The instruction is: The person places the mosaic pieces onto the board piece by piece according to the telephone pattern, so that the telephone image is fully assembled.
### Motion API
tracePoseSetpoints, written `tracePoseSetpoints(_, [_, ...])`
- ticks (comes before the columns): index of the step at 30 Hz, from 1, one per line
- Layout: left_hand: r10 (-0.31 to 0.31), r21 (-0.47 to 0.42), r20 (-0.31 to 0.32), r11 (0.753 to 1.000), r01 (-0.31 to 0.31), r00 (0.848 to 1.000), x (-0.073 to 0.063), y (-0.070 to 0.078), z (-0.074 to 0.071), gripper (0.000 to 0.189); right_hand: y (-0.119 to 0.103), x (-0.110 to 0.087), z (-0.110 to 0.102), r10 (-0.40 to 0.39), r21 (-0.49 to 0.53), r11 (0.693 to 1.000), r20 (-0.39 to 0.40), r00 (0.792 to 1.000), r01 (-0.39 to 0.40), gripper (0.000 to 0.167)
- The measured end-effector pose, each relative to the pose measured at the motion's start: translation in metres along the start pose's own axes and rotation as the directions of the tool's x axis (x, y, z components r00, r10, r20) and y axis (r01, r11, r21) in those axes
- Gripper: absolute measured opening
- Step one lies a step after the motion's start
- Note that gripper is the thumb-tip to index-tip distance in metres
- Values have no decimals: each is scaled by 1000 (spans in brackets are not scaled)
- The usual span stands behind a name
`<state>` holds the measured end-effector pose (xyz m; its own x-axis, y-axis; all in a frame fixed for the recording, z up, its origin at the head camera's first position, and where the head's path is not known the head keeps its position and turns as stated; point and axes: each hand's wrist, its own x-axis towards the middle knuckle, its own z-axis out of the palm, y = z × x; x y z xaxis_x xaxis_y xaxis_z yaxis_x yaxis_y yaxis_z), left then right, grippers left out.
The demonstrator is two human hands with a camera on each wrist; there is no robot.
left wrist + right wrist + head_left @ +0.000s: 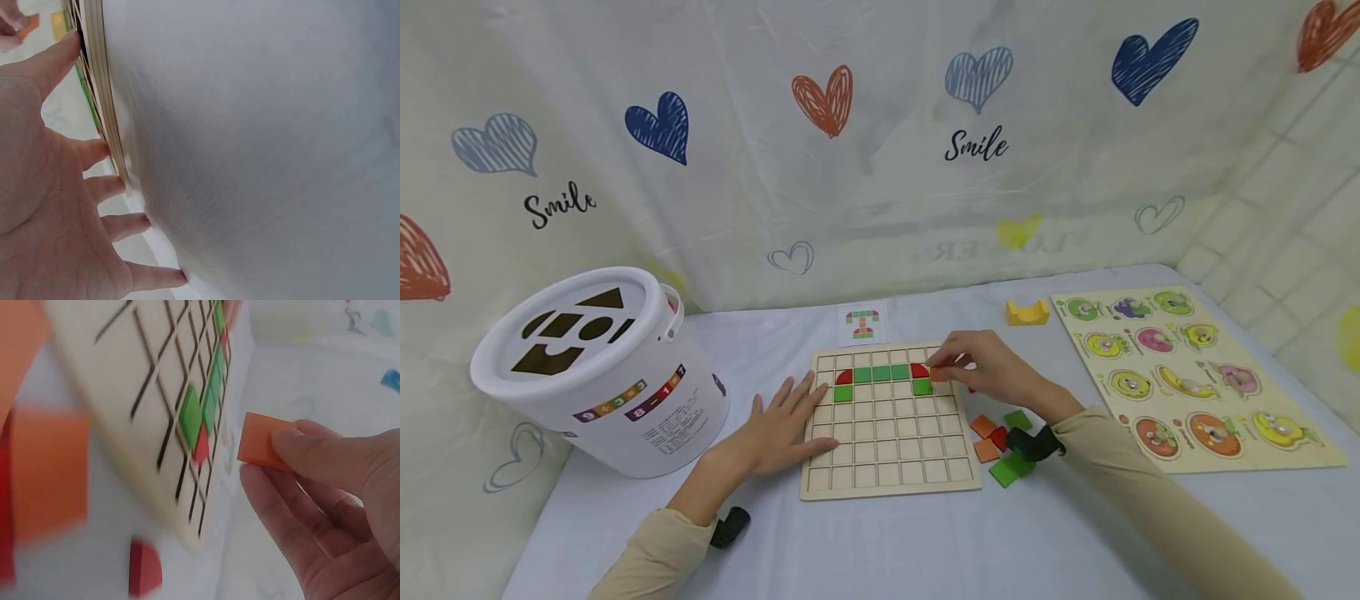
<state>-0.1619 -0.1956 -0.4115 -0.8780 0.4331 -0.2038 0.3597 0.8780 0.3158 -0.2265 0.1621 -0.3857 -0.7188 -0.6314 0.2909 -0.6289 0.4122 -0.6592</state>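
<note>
A wooden grid board point(887, 450) lies on the table. Its upper part carries a row of green square tiles point(881, 373) with a red rounded tile point(844, 377) at the left end and another point(919, 371) at the right. One green tile sits below each end. My left hand point(778, 429) rests with spread fingers at the board's left edge, thumb and fingertips against its side in the left wrist view. Between thumb and fingers, my right hand point(988, 367) pinches an orange square tile point(259, 437), held over the board's upper right beside the lower green tile.
Loose orange, red and green tiles point(986, 451) lie right of the board. Behind it stands a small pattern card point(862, 325). A white bucket point(692, 408) with a shape-hole lid is at left. A yellow arch block point(1027, 314) and a fruit puzzle board point(1172, 392) occupy the right.
</note>
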Motion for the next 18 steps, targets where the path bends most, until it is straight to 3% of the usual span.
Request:
tracePoseSetpoints(7, [-5,3,8,1000,5,1000,0,-2,1,93,-15,29,31,-63,75,995,71,995,58,15])
tracePoseSetpoints(18, [-15,10,22,1000,15,1000,2,-3,-1,92,-12,52,56,-41,23,999,124,991,38,16])
